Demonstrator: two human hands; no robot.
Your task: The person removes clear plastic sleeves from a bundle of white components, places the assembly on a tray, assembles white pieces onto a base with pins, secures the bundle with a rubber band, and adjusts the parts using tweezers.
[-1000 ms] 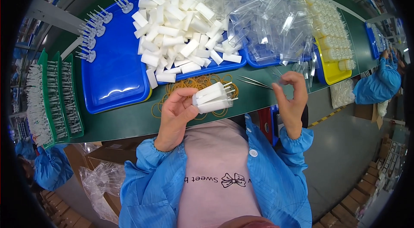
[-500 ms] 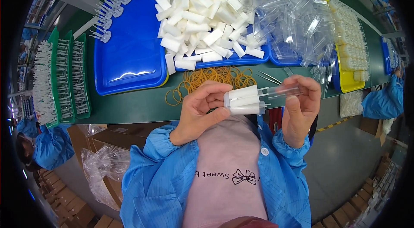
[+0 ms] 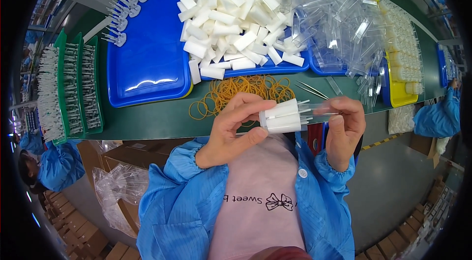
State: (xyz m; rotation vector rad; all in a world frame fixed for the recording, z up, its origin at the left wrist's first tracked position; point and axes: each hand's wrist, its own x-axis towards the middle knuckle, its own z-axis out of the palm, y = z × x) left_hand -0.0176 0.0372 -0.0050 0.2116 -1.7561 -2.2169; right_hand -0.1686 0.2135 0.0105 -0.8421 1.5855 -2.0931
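My left hand (image 3: 231, 129) grips a round clear base between thumb and fingers. White foam blocks (image 3: 284, 121) stand on this base around thin white rods, and the rod ends (image 3: 305, 106) stick out toward the right. My right hand (image 3: 346, 129) pinches a clear plastic sheet or sleeve (image 3: 322, 108) between thumb and fingertips. Its near end lies by the rod ends; I cannot tell whether it touches them. Beyond my hands is a heap of tan rubber bands (image 3: 236, 90) on the green table.
A pile of white foam blocks (image 3: 231, 19) and clear plastic pieces (image 3: 339, 19) fill blue trays. Rodded bases (image 3: 118, 38) line a blue tray (image 3: 147, 63). Green racks (image 3: 73, 88) stand left, a yellow tray (image 3: 400, 92) right. Tweezers (image 3: 312, 89) lie near my right hand.
The foam-block assembly has shifted slightly right and turned a little, so more rod ends show. My right hand has dipped slightly with the clear piece.
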